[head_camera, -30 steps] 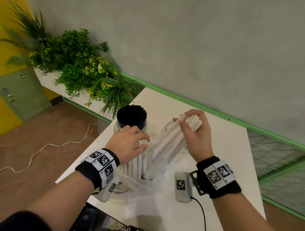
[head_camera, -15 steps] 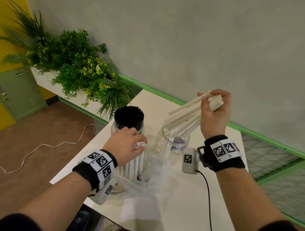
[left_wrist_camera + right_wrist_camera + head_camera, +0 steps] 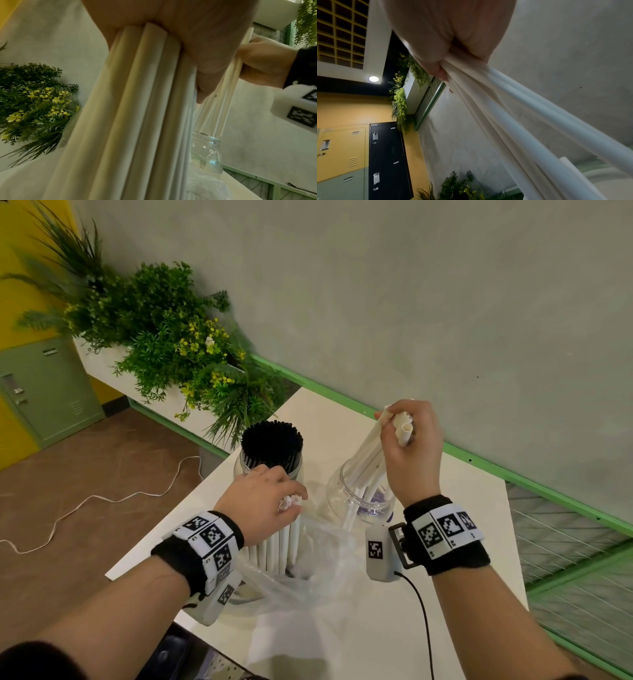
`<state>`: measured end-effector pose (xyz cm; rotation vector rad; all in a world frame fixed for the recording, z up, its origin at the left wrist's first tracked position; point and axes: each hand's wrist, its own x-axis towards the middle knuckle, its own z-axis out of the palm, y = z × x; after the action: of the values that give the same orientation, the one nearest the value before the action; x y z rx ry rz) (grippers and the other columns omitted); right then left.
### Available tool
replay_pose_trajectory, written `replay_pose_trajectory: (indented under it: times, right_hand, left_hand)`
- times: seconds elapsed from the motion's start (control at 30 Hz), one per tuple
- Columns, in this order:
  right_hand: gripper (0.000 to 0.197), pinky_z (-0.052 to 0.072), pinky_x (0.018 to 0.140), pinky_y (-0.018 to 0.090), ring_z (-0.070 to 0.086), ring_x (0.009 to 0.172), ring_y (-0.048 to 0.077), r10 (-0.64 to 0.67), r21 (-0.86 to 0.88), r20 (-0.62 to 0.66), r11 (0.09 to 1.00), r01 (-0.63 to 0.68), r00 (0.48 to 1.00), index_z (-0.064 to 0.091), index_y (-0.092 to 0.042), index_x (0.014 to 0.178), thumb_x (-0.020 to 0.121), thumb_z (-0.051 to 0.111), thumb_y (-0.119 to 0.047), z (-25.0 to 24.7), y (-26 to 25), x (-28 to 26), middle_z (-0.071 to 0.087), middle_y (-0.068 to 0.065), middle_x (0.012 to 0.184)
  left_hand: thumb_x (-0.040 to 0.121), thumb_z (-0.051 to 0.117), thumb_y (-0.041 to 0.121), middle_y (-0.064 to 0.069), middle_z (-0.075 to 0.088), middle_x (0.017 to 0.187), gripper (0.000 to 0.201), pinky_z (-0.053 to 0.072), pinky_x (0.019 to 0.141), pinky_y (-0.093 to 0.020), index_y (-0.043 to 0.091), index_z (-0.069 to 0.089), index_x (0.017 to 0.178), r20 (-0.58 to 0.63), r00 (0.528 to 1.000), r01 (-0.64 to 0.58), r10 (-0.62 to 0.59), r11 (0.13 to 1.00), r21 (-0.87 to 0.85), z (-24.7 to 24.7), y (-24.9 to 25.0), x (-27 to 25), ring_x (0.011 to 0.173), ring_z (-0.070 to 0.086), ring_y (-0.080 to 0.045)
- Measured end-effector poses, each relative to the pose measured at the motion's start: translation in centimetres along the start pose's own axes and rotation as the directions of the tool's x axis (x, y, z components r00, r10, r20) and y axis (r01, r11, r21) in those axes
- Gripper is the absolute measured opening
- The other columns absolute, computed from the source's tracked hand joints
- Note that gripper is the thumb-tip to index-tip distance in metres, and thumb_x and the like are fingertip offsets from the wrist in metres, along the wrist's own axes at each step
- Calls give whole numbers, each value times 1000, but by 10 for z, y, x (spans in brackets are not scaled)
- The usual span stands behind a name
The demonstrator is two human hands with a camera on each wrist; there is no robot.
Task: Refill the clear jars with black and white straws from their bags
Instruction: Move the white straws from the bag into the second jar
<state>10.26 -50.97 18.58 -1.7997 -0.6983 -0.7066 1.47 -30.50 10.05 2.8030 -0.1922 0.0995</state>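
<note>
My right hand [image 3: 407, 440] grips a handful of white straws [image 3: 368, 453] by their tops, and their lower ends reach down into the clear jar [image 3: 337, 494] at the table's middle. My left hand [image 3: 263, 501] holds the tops of an upright bundle of white straws [image 3: 281, 546] standing in a crumpled clear plastic bag [image 3: 308, 573]. Behind it stands a second jar [image 3: 239, 470] packed with black straws [image 3: 272, 440]. The left wrist view shows the bundle [image 3: 137, 121] up close with the clear jar [image 3: 207, 155] and my right hand [image 3: 262, 65] beyond. In the right wrist view my fingers [image 3: 436, 67] close round the straws [image 3: 513, 121].
The white table [image 3: 376, 628] stands against a grey wall with a green rail [image 3: 513, 474]. A planter of green plants [image 3: 164, 337] sits to the left behind the jars. A white cable [image 3: 102, 498] lies on the brown floor, and a black cable [image 3: 424, 621] hangs from my right wrist.
My right hand pulled a handful of white straws out of the bag, lifted them up and right, then lowered their ends into the clear jar. The left hand stayed on the bundle.
</note>
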Motion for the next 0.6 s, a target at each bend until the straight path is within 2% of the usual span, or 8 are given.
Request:
replay_pose_trajectory:
  times: [0.1,0.2,0.3,0.33,0.4,0.47,0.53,0.6]
  right_hand:
    - [52,52,79,45,64,96,25,57,-15,-40,998,-58,998,49,-53,91,85,49,-1,3,3,7,56,0,99]
    - [51,52,81,45,64,97,26,79,-10,-65,997,-80,995,50,-52,90,86,48,-1,5,9,13,53,-10,99]
    - [42,51,81,39,62,97,26,106,-16,-47,994,-107,993,49,-46,91,86,48,-4,9,17,15,54,-9,98]
    - [36,49,80,37,61,96,25,115,-35,-33,993,-116,993,51,-39,93,85,47,-4,11,21,16,55,-5,97]
    - [23,44,78,26,56,91,21,131,-86,-17,988,-132,991,53,-22,96,85,48,-2,15,28,18,58,7,96]
    - [19,40,74,15,53,87,17,133,-104,-23,985,-135,991,55,-14,97,85,49,0,17,32,23,58,12,96]
    - [19,37,71,8,54,86,10,133,-95,-38,986,-136,990,55,-13,97,86,49,1,17,35,30,59,13,96]
    - [21,39,72,9,57,87,5,145,-75,-27,986,-147,989,53,-18,96,87,48,0,15,40,35,58,11,97]
  left_hand:
    - [80,25,61,13,51,99,47,46,83,-36,44,57,110,3,1000,-1,1,1000,4,0,1,-1,90,43,-11]
    - [80,26,60,14,50,99,45,46,82,-36,44,57,109,-2,1000,-5,5,1000,-3,0,2,-1,89,42,-10]
    - [80,27,60,14,50,99,45,46,81,-36,44,57,110,2,1000,-5,5,1000,-10,0,2,0,87,39,-8]
    - [80,26,60,14,50,99,45,46,82,-36,44,56,110,6,1000,-5,5,1000,-10,0,2,1,87,39,-8]
    - [80,26,60,15,49,99,45,45,82,-36,45,56,110,14,1000,-5,5,1000,-7,0,2,1,87,38,-8]
    - [80,26,60,15,47,98,45,45,82,-36,45,56,110,20,1000,-5,5,1000,-1,-1,3,1,87,38,-8]
    - [80,26,60,14,48,98,45,46,82,-36,44,56,110,19,1000,-5,5,1000,-2,-1,3,1,88,41,-9]
    - [81,27,59,14,50,99,44,46,82,-37,44,56,110,17,1000,-3,3,1000,-4,-1,3,1,90,44,-11]
